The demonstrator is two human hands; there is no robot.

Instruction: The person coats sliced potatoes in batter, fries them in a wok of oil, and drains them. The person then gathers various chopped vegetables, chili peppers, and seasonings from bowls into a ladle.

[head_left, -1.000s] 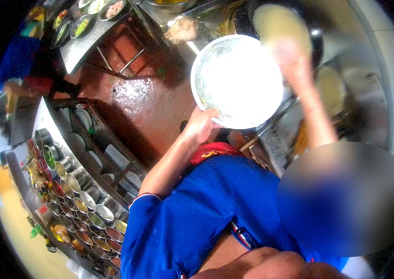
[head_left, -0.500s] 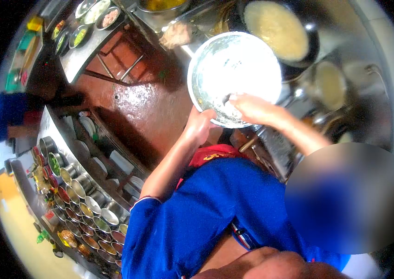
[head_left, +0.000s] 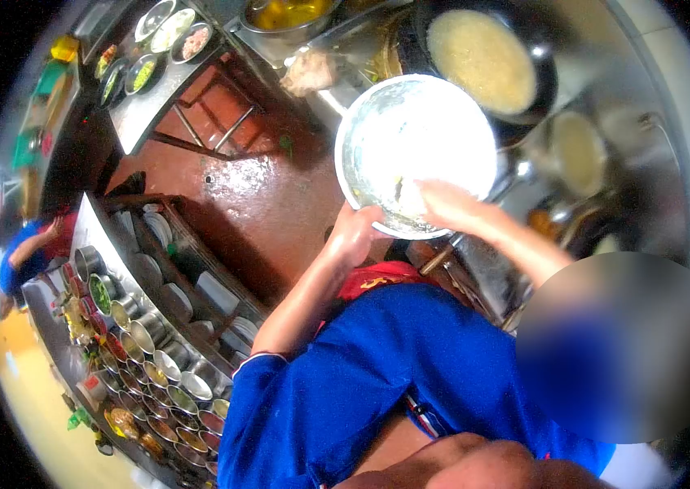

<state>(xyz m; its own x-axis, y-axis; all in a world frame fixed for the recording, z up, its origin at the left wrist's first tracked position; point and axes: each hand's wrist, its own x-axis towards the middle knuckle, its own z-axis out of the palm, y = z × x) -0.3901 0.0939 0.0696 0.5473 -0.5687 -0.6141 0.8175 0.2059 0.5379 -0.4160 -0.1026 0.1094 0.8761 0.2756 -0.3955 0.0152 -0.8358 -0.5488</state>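
Note:
My left hand (head_left: 354, 232) grips the near left rim of a large round bowl (head_left: 346, 147), its thumb over the edge. The bowl's inside is mostly washed out by glare, with pale smears along the wall. Inside the bowl, near its lower edge, my right hand (head_left: 447, 204) has its fingers together at a small patch of pale, greenish material; what they hold is too small to make out. Beyond the bowl, a dark wok (head_left: 548, 77) holds pale bubbling liquid (head_left: 483, 61).
A cloth-like beige lump (head_left: 310, 72) lies by a metal bowl of yellow liquid (head_left: 286, 15). At right sits a round pan (head_left: 579, 152). Many small containers (head_left: 149, 332) line the left counter, where another person (head_left: 31, 248) stands. Food bowls (head_left: 172, 31) are at upper left.
My right hand has moved from over the wok down into the bowl and stayed there. The view has shifted slightly, and the other person at left has changed position.

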